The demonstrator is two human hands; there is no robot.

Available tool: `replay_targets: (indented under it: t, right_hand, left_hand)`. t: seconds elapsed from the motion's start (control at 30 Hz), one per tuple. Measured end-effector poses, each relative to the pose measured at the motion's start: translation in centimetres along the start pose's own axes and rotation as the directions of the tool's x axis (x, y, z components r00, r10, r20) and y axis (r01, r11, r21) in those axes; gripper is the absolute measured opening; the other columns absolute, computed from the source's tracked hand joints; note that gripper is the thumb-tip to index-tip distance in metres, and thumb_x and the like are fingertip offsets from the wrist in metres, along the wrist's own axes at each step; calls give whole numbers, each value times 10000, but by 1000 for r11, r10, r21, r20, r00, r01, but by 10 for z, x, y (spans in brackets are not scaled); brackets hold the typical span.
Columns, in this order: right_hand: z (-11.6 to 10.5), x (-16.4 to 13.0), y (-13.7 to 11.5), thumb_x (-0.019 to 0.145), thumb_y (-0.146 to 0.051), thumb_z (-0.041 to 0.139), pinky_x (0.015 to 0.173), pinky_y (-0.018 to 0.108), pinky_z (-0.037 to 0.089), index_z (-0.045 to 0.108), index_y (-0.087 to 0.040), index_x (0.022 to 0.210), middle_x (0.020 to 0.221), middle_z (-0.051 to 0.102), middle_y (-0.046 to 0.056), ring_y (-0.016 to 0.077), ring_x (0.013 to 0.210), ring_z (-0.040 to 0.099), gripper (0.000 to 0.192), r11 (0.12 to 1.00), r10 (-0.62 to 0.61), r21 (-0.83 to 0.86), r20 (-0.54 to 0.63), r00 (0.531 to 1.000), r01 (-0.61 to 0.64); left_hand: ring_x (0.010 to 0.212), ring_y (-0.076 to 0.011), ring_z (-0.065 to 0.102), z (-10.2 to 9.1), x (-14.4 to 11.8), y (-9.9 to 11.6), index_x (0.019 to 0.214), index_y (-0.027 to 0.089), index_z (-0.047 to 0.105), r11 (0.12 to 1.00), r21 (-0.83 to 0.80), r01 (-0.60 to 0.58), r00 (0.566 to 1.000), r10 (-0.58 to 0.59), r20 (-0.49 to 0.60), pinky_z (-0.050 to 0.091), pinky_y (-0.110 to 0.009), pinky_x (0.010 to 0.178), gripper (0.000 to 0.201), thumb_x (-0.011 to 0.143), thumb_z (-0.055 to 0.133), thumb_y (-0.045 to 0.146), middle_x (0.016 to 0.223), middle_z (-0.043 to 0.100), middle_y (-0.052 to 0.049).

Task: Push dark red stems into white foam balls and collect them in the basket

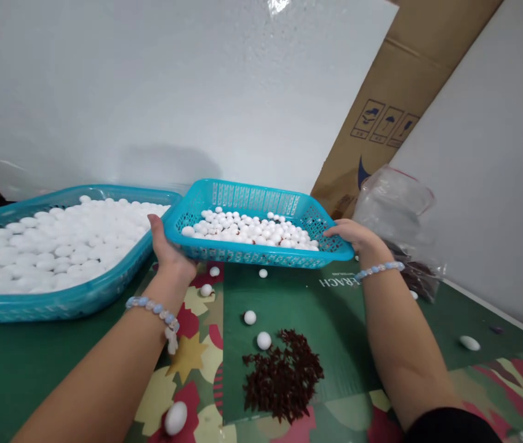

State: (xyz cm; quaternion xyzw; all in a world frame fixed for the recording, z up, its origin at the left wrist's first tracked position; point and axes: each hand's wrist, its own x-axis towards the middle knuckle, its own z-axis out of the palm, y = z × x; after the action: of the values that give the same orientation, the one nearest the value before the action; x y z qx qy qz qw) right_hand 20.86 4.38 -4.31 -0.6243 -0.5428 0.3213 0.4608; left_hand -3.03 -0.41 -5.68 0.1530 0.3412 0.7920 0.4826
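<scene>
My left hand (169,255) grips the left end of a small blue plastic basket (256,253), thumb up and fingers underneath. At the basket's right end, my right hand (356,237) is closed over the rim. The basket is held raised and slightly tilted above the green table covering. Many small white balls (261,231) lie in it, with a few dark red bits among them. Below and nearer to me is a pile of dark red, small pointed pieces (284,375). Loose white balls (264,340) lie beside that pile.
A larger blue basket (104,286) full of bigger white balls stands at the left. A clear plastic bag (395,209) with dark contents sits at the right, before a cardboard sheet (386,92). A white board (173,92) rises behind. Stray balls (176,418) lie about the patterned covering.
</scene>
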Motion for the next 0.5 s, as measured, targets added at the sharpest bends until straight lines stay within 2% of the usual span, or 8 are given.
replay_targets:
  t: [0.1,0.2,0.3,0.37,0.43,0.5]
  right_hand:
    - [4,-4,-2,764,-240,389,631,285,430,448,-108,931,884,488,44,111,752,493,221,982,189,-39,102,977,-186]
    - [8,-1,1,765,-246,386,636,289,428,441,-109,944,897,484,47,114,760,492,232,974,224,-48,103,969,-220]
    - [9,5,4,771,-261,372,630,283,427,435,-110,949,890,483,45,108,746,492,242,984,167,-63,11,986,-166]
    - [6,6,-1,771,-261,370,604,271,424,437,-103,937,863,488,46,103,712,494,239,990,98,-99,-73,992,-105]
    - [2,0,-14,752,-239,392,574,259,409,453,-98,906,825,497,47,109,680,492,218,988,-15,-157,-146,989,-8]
    - [2,-16,-33,710,-193,426,574,249,388,485,-117,853,786,511,34,120,674,489,172,964,-170,-231,-166,971,129]
  left_hand:
    - [749,-198,513,0,-1,0,769,182,543,999,-34,-37,994,40,99,433,-325,618,472,644,253,534,868,544,-53]
    - [725,-162,510,-1,1,1,807,158,521,998,-27,-49,996,51,71,419,-321,637,393,681,298,457,856,537,-50]
    - [722,-140,492,0,4,4,871,113,467,1000,25,-4,997,6,-78,409,-325,631,309,707,358,352,848,509,-60]
    - [733,-137,481,0,5,4,895,105,442,998,60,19,983,-7,-185,408,-320,627,273,714,375,298,863,487,-59]
    - [746,-143,476,0,7,3,907,110,437,996,89,20,969,2,-245,410,-316,628,259,715,381,274,881,477,-54]
    - [751,-144,474,-1,9,2,923,112,427,993,122,10,964,23,-267,412,-316,627,263,716,381,268,895,469,-56]
